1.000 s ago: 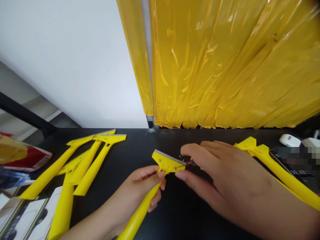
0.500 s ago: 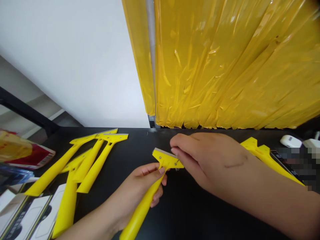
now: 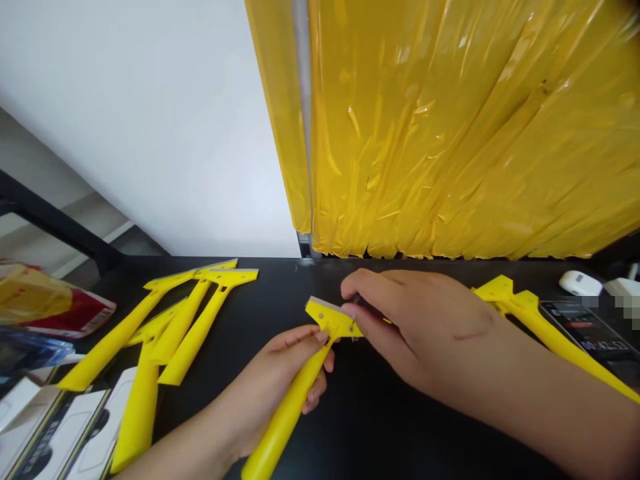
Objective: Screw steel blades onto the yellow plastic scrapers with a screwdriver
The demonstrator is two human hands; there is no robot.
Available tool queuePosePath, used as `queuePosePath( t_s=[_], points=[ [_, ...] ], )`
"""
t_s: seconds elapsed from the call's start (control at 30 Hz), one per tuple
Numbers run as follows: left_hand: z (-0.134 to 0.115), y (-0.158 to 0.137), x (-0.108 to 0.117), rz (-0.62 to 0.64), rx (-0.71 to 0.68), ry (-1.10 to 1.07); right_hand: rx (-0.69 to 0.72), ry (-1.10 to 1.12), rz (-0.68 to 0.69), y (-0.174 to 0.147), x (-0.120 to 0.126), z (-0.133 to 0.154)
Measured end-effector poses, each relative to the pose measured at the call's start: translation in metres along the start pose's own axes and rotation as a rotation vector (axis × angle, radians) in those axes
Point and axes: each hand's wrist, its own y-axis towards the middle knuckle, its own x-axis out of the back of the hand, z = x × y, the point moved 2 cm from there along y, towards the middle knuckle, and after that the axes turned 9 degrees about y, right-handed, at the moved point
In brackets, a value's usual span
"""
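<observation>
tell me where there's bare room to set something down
Two patches of black table look bare: one between the left-side scrapers and the held scraper, another nearer the camera, between that scraper and the right forearm. It is crowded at left, with scrapers and white boxes, and at right, with more scrapers beside a phone.

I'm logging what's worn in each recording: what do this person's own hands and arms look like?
The left hand and right hand are bare, with no gloves, rings or watch in sight. The left forearm and right forearm show no sleeves. A thin dark line shows on the back of the right hand; crease or mark, I can't tell.
</observation>
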Motion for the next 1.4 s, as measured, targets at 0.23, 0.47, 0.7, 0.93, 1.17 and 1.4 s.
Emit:
queuePosePath(
  t_s=[0.23, 0.47, 0.7, 0.93, 1.17, 1.4],
  points=[
    [0.001, 0.0, -0.002, 0.035, 0.014, 0.04, -0.079, -0.068, -0.07, -0.008, -0.004, -0.001],
    [-0.002, 0.0, -0.001, 0.047, 0.046, 0.04, 0.008, -0.105, -0.079, -0.015, -0.003, 0.003],
    [-0.001, 0.001, 0.0, 0.065, 0.046, 0.018, -0.024, -0.085, -0.045, -0.012, -0.004, -0.008],
    [-0.002, 0.0, 0.0, 0.061, 0.043, 0.01, -0.023, 0.026, -0.002, -0.011, -0.009, -0.013],
    [0.001, 0.002, 0.003, 0.066, 0.033, 0.026, 0.026, 0.017, 0.026, -0.009, -0.009, -0.012],
    [0.001, 0.002, 0.002, 0.08, 0.0, 0.058, -0.001, 0.226, -0.044, -0.008, 0.003, -0.009]
  ],
)
